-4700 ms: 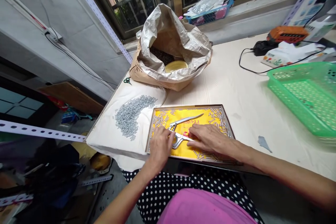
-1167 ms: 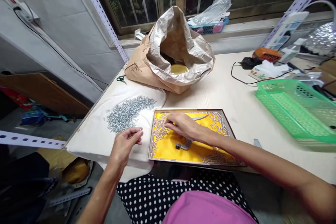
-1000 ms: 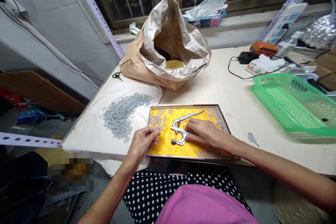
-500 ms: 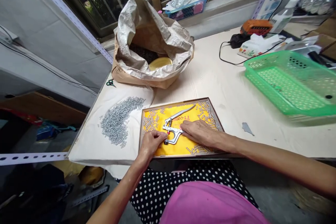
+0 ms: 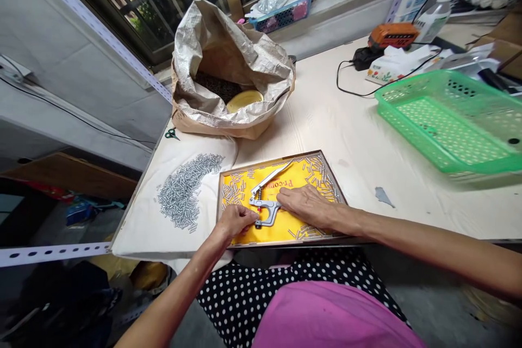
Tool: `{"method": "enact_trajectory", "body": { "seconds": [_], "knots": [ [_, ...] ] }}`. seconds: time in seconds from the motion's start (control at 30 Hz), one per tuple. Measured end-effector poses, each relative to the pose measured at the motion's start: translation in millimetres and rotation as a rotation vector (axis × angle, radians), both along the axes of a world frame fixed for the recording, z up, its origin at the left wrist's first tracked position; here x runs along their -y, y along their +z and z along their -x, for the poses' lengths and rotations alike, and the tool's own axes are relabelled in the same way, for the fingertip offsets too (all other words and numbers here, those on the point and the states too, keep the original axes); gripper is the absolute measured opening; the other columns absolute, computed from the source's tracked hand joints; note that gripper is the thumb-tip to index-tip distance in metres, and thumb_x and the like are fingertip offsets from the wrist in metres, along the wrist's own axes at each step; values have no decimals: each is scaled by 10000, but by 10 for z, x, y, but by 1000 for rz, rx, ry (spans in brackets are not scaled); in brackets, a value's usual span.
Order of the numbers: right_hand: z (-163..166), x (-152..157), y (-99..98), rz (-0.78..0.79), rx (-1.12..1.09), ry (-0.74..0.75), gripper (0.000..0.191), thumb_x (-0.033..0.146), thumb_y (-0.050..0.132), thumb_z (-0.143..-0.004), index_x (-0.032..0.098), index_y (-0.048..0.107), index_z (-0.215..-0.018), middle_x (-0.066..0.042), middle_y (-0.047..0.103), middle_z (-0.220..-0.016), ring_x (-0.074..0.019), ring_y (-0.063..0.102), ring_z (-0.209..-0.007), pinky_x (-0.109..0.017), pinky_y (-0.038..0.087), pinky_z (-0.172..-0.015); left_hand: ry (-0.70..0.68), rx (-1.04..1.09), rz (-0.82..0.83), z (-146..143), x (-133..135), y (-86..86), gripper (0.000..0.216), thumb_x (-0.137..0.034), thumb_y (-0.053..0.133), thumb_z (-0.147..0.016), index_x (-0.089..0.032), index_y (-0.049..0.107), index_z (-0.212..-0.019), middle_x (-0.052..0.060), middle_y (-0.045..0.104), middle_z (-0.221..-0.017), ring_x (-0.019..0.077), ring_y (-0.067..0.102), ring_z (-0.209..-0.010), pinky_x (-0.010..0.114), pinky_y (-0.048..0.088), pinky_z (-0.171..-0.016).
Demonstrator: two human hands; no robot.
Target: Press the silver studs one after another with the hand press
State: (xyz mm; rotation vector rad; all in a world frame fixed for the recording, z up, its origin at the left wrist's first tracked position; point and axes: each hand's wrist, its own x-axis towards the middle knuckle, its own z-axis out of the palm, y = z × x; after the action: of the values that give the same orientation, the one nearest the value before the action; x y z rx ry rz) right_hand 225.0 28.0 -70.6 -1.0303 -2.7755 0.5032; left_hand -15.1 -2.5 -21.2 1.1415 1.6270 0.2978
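Snap fastener pliers (image 5: pixel 269 213), silver with a raised lever and a coil spring, lie over a shallow yellow-lined tray (image 5: pixel 244 232). My right hand (image 5: pixel 305 204) is closed around their lower handle. Close to the open jaw, by a small red part, is my left hand (image 5: pixel 237 221), thumb and fingers pinched together. Whatever lies in that pinch is too small to make out. Small metal pieces, thin like pins or springs, line the tray's left and right sides. A bigger heap of short metal pieces (image 5: pixel 179 196) rests on white cloth left of the tray.
Behind the tray stands an open sack (image 5: pixel 232 125) with dark contents and a yellow round dish (image 5: pixel 245 101). A green basket (image 5: pixel 444 160) sits at right, near an orange battery charger (image 5: pixel 392 36) and its cord. Small scissors (image 5: pixel 172 134) lie left.
The pliers' lever has swung slightly lower and to the left. My left hand has drawn back a little from the jaw. The whole view has shifted slightly.
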Motion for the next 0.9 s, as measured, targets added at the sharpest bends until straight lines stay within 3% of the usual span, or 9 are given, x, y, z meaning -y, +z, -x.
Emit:
{"method": "enact_trajectory", "body": {
  "seconds": [0.2, 0.43, 0.57, 0.67, 0.77, 0.83, 0.9],
  "knots": [
    [-12, 3, -25, 25, -45, 51, 198, 182, 363, -1004, 210, 559, -997, -59, 645, -1000, -183, 506, -755, -339, 211, -585, -135, -15, 57, 0, -62, 46, 445, -535, 779, -600, -185, 545, -452, -32, 466, -411, 82, 360, -409, 231, 238, -454],
    [2, -26, -47, 9, -69, 44, 207, 221, 372, -1012, 209, 576, -983, -35, 636, -941, -163, 451, -685, -340, 219, -574, -111, -21, 90, -21, -43, 76, 496, -587, 805, -564, -182, 534, -475, -41, 466, -426, 82, 379, -431, 233, 284, -478],
    [-1, -36, 58, 20, -44, 56, 220, 261, 393, -1020, 210, 605, -995, -37, 645, -930, -159, 456, -660, -322, 248, -561, -144, -53, 109, -14, -38, 69, 552, -666, 762, -547, -187, 498, -469, -50, 441, -425, 78, 362, -437, 237, 272, -483],
    [-51, -60, 188, 10, -40, 63, 208, 372, 495, -1000, 207, 616, -1037, -74, 654, -1061, -189, 544, -774, -317, 358, -631, -162, -77, 126, -19, -57, 72, 560, -680, 752, -543, -191, 488, -475, -51, 439, -434, 80, 365, -447, 240, 274, -492],
    [-116, -158, 279, -81, -75, 51, 543, 570, 665, -865, 191, 576, -1245, -163, 543, -1377, -318, 544, -1114, -450, 444, -868, -171, -91, 136, -30, -72, 85, 563, -688, 749, -543, -191, 490, -486, -52, 442, -446, 80, 365, -456, 241, 277, -500],
    [-142, -258, 290, -147, -69, 42, 831, 657, 723, -763, 165, 489, -1392, -213, 419, -1509, -415, 389, -1328, -568, 375, -1010, -174, -89, 133, -34, -73, 90, 571, -697, 748, -531, -191, 488, -485, -52, 440, -449, 80, 366, -460, 242, 280, -505],
    [-144, -356, 273, -164, -37, 53, 935, 691, 721, -728, 149, 453, -1440, -226, 402, -1522, -449, 268, -1414, -612, 315, -1065, -176, -87, 131, -33, -66, 88, 572, -705, 743, -525, -190, 496, -485, -50, 443, -449, 81, 366, -460, 244, 279, -505]
  ]
}}
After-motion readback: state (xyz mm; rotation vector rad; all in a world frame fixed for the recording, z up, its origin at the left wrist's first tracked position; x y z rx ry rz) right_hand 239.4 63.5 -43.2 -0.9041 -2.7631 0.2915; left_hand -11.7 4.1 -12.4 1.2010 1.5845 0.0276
